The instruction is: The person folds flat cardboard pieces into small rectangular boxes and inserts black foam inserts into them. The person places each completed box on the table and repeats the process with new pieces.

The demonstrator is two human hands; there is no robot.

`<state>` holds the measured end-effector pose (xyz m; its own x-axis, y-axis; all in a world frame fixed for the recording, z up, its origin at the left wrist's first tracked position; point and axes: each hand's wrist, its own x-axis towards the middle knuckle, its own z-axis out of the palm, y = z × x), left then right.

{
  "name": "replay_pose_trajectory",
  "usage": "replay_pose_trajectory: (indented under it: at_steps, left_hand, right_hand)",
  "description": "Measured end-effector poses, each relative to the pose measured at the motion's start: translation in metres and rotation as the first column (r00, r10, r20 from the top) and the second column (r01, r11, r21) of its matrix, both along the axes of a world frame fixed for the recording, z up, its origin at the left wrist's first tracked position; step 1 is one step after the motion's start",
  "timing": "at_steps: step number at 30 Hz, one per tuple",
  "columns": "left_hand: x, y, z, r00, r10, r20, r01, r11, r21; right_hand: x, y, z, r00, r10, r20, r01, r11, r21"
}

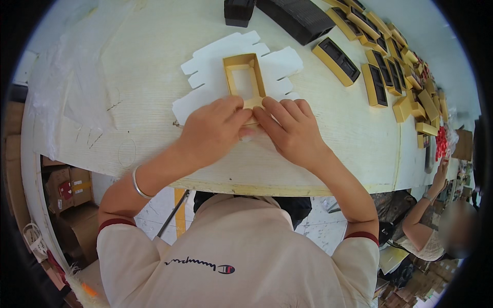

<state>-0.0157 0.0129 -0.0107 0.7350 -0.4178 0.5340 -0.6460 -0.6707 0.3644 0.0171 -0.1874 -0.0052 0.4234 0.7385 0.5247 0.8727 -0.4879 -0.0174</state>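
Note:
A flat white die-cut cardboard sheet [215,64] lies on the pale wooden table [144,102]. On it stands a shallow gold box frame [244,77] with an open middle. My left hand [213,131] and my right hand [290,128] meet at the near end of the gold frame, fingertips pressing its edge down onto the white sheet. The near end of the frame is hidden under my fingers. A silver bangle [138,185] sits on my left wrist.
Several gold boxes with black inserts [380,77] lie in rows at the right. Stacks of black trays [298,18] stand at the far edge. Clear plastic sheeting [67,77] covers the table's left. Another person [436,226] works at the right. Cardboard cartons [67,190] sit below left.

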Motion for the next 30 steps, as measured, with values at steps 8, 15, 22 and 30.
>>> replay_pose_trajectory:
  at_steps: [8, 15, 22, 30]
  left_hand:
    - [0.007, 0.004, 0.01, 0.901, 0.006, -0.434, 0.004, 1.0, 0.024]
    - [0.003, 0.002, 0.025, 0.952, 0.044, -0.302, 0.022, 0.978, 0.209]
    - [0.002, -0.013, 0.019, 0.976, 0.161, -0.149, -0.097, 0.926, 0.364]
    - [0.003, -0.013, 0.019, 0.971, 0.164, -0.173, -0.095, 0.932, 0.35]
  right_hand:
    - [0.016, 0.012, 0.02, 0.846, -0.07, -0.528, -0.095, 0.955, -0.279]
    - [0.083, 0.018, 0.044, 0.901, -0.157, -0.405, 0.162, 0.987, -0.021]
    - [0.112, 0.046, 0.045, 0.727, -0.411, -0.55, 0.016, 0.811, -0.585]
    - [0.101, 0.049, 0.038, 0.765, -0.439, -0.47, 0.056, 0.774, -0.631]
